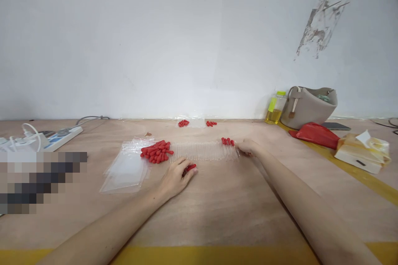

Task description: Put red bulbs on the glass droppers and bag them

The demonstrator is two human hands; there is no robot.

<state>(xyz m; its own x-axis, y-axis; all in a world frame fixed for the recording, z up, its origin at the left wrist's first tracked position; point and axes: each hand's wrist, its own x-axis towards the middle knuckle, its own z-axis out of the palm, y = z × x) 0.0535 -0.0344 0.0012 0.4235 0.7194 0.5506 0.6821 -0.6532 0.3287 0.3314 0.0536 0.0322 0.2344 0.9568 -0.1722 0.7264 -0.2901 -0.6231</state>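
My left hand (175, 177) rests on the table just in front of a row of thin clear tubes (197, 151), its fingers closed on red rubber bulbs (190, 167). How many it holds is hidden. At the right end of that row, my right hand (248, 148) has its fingers curled in; what they grip, if anything, cannot be made out. Several tubes beside it carry red bulbs (228, 141) on their far ends. A heap of loose red bulbs (154, 152) lies left of the row, partly over clear plastic bags (126, 169).
Two small groups of red bulbs (183, 123) lie on clear plastic by the wall. At right stand a bottle (275, 109), a grey bag (307, 109), a red pouch (315, 134) and a tissue pack (362, 153). A power strip (64, 138) is at left.
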